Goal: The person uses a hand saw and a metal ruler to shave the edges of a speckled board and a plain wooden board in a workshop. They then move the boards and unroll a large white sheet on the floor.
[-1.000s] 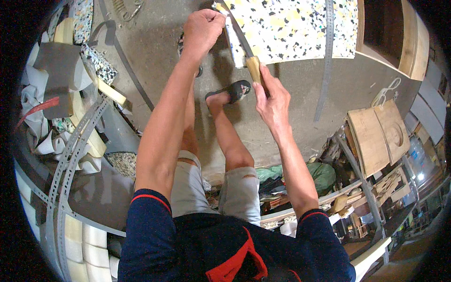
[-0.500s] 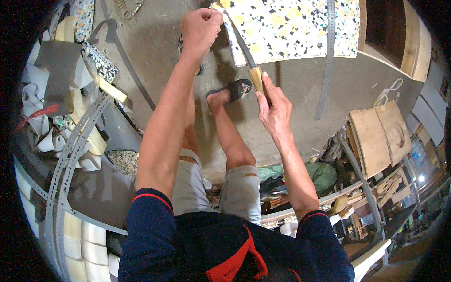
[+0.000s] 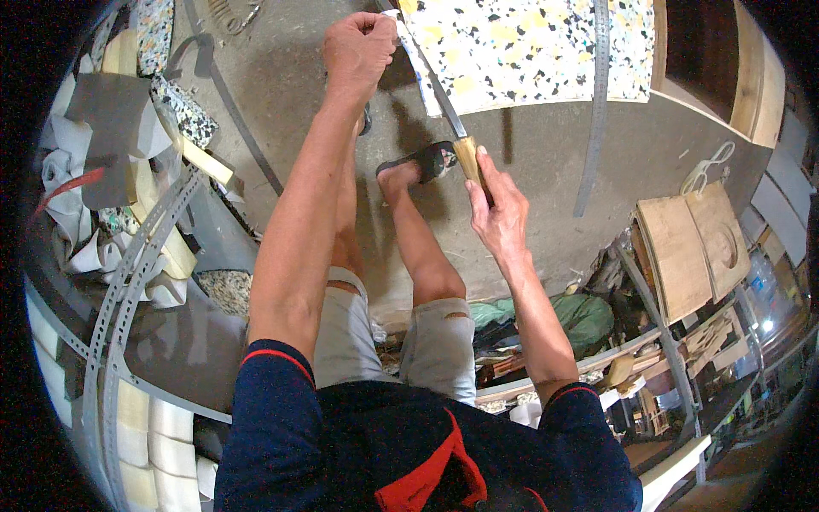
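Observation:
My left hand [image 3: 357, 53] is closed in a pinch at the far left corner of a white foam sheet speckled yellow and black [image 3: 520, 53], gripping its narrow white edge strip [image 3: 393, 20]. In my right hand [image 3: 499, 209] is a long knife by its wooden handle [image 3: 469, 160], with the steel blade [image 3: 448, 108] lying along the sheet's left edge, angled toward me. A long grey steel ruler [image 3: 589, 175] lies across the right part of the sheet and extends past its near edge.
Foam and fabric offcuts [image 3: 111, 128] are piled at left beside perforated metal angle bars [image 3: 136, 282]. A wooden box [image 3: 751, 77] stands top right. Plywood panels [image 3: 682, 247] lean at right. Below them are scrap wood and green cloth [image 3: 576, 320]. My sandalled foot [image 3: 414, 166] is beneath the sheet.
My right hand and the knife have slid toward me and slightly right along the sheet's edge. My left hand has shifted slightly up and to the left.

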